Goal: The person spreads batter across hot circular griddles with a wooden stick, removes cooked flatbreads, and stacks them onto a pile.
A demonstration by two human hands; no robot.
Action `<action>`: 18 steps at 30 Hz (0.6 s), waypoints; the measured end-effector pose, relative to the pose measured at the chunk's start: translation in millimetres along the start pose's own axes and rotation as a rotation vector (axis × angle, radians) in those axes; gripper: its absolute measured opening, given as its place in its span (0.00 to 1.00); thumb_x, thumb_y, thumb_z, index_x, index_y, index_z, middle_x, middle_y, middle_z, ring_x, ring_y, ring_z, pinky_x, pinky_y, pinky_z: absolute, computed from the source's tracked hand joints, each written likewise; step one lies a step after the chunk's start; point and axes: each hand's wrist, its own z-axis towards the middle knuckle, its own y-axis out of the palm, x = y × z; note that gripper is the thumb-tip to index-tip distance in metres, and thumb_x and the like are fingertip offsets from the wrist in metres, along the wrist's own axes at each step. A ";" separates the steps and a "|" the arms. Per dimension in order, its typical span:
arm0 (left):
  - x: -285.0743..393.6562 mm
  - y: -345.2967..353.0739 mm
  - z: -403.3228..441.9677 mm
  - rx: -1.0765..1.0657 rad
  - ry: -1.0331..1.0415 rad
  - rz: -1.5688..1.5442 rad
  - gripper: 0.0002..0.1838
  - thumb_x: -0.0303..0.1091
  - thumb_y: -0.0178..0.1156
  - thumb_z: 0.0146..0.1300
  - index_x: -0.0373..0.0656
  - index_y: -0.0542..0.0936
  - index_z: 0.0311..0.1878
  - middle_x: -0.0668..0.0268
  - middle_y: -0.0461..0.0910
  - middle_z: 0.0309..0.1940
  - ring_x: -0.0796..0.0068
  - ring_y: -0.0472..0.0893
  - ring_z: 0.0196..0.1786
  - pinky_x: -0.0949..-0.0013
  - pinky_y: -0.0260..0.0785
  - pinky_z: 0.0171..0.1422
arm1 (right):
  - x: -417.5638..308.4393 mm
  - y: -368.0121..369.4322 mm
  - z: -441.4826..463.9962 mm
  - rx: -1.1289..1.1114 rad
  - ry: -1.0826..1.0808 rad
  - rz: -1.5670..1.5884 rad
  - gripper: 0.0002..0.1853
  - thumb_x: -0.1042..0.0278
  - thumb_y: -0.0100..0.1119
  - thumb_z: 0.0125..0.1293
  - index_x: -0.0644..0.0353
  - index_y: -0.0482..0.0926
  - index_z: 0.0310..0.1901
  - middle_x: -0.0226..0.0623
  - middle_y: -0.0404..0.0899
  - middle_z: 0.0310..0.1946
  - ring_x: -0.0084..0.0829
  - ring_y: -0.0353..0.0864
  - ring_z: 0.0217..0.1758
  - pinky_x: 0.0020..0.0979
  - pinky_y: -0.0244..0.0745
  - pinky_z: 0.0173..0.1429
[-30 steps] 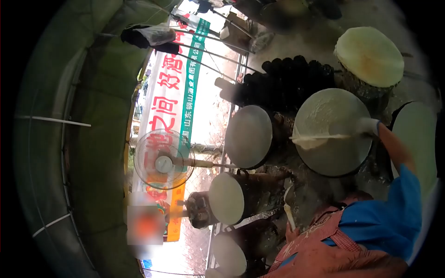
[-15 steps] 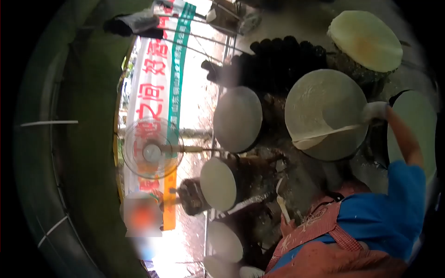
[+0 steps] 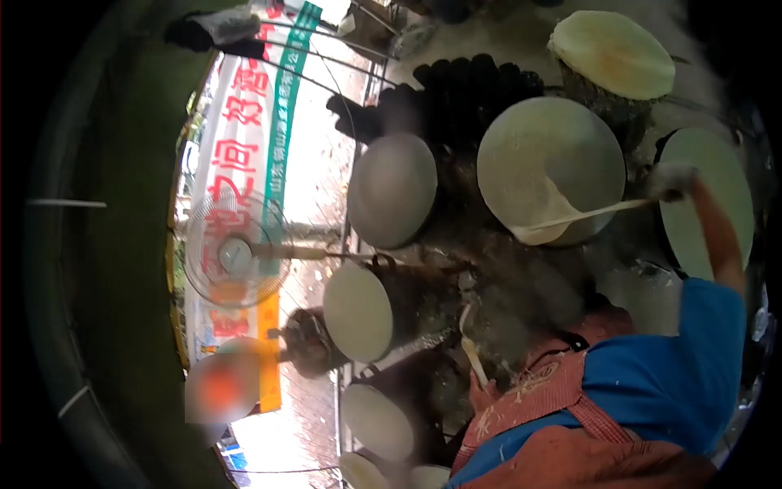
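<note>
The view is turned sideways. My right hand (image 3: 674, 181), which looks white-gloved or coated, is closed at the end of a long, thin pale strip (image 3: 603, 213). This strip crosses the lower edge of a large round griddle (image 3: 521, 155); whether it is a tool or a batter sheet's edge is unclear. A pale, wet-looking patch (image 3: 547, 213) lies beside it on the griddle. Lower down, near the apron, my left hand (image 3: 482, 394) grips the pale handle of a tool (image 3: 474, 360) whose far end is thin and curved.
A stack of thin pale round sheets (image 3: 615, 53) stands at the upper right. Beside the right hand is a wide pale round surface (image 3: 707, 220). Other round-topped drums (image 3: 393, 191), dark cylinders (image 3: 476, 81), a fan (image 3: 236, 254), a banner (image 3: 244, 138) and a person (image 3: 221, 383) are further left.
My right hand has moved away from the griddle's centre, past its edge, drawing the strip's near end along. The whole scene has shifted left and up. My left hand still holds the tool.
</note>
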 end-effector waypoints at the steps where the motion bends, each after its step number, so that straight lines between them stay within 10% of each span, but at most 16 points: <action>1: 0.9 -8.8 1.9 -0.036 -0.099 -0.129 0.34 0.21 0.49 0.65 0.49 0.51 0.73 0.71 0.58 0.18 0.80 0.58 0.18 0.70 0.51 0.21 | 31.3 20.4 -57.6 0.070 0.001 0.152 0.09 0.66 0.62 0.54 0.63 0.80 0.31 0.34 0.75 0.23 0.26 0.74 0.25 0.31 0.69 0.28; 5: -37.7 -51.0 43.7 -0.271 -0.240 -0.480 0.37 0.22 0.48 0.65 0.60 0.49 0.74 0.70 0.59 0.15 0.79 0.57 0.11 0.69 0.50 0.14 | 106.0 178.9 -119.7 0.494 -0.269 0.678 0.13 0.67 0.59 0.57 0.67 0.82 0.40 0.31 0.76 0.25 0.20 0.72 0.23 0.27 0.67 0.26; 8: -46.0 -69.8 49.9 -0.355 -0.411 -0.632 0.39 0.22 0.47 0.65 0.68 0.47 0.73 0.69 0.58 0.15 0.79 0.57 0.10 0.71 0.50 0.10 | 64.0 297.7 -91.2 0.813 0.110 0.189 0.17 0.65 0.58 0.59 0.60 0.81 0.48 0.28 0.76 0.26 0.16 0.70 0.24 0.24 0.67 0.27; 9: -55.7 -78.4 56.4 -0.420 -0.470 -0.817 0.40 0.22 0.47 0.64 0.72 0.46 0.72 0.69 0.57 0.15 0.79 0.57 0.10 0.73 0.50 0.09 | -17.8 342.3 -81.8 0.970 -0.072 0.440 0.15 0.64 0.60 0.59 0.58 0.83 0.46 0.28 0.80 0.30 0.19 0.74 0.28 0.25 0.71 0.32; 10: -52.1 -88.1 52.9 -0.513 -0.459 -0.914 0.39 0.23 0.46 0.65 0.75 0.47 0.71 0.70 0.56 0.16 0.81 0.55 0.10 0.75 0.51 0.09 | 25.6 368.5 14.2 1.156 -0.629 0.021 0.15 0.63 0.61 0.58 0.60 0.82 0.45 0.30 0.83 0.33 0.23 0.78 0.34 0.27 0.73 0.39; 11: -70.9 -97.5 57.8 -0.685 -0.390 -1.048 0.35 0.27 0.46 0.67 0.76 0.49 0.70 0.70 0.57 0.17 0.81 0.56 0.11 0.76 0.51 0.10 | -20.4 401.5 38.9 1.098 -0.496 0.441 0.17 0.58 0.60 0.59 0.55 0.82 0.47 0.37 0.84 0.38 0.32 0.82 0.39 0.30 0.75 0.45; 16: -71.8 -127.8 41.0 -1.220 -0.141 -1.409 0.20 0.34 0.46 0.71 0.62 0.64 0.65 0.67 0.63 0.28 0.83 0.61 0.16 0.78 0.57 0.14 | -34.0 412.9 40.0 1.295 -0.138 -0.341 0.14 0.50 0.52 0.63 0.44 0.82 0.43 0.39 0.81 0.29 0.44 0.81 0.34 0.42 0.75 0.37; 18: -47.8 -141.8 12.6 -1.086 -0.210 -1.390 0.17 0.36 0.46 0.72 0.59 0.67 0.62 0.66 0.63 0.29 0.83 0.62 0.16 0.79 0.59 0.15 | -0.4 404.7 19.9 1.317 -0.089 -0.169 0.14 0.51 0.52 0.64 0.45 0.82 0.43 0.40 0.82 0.30 0.45 0.80 0.30 0.43 0.75 0.36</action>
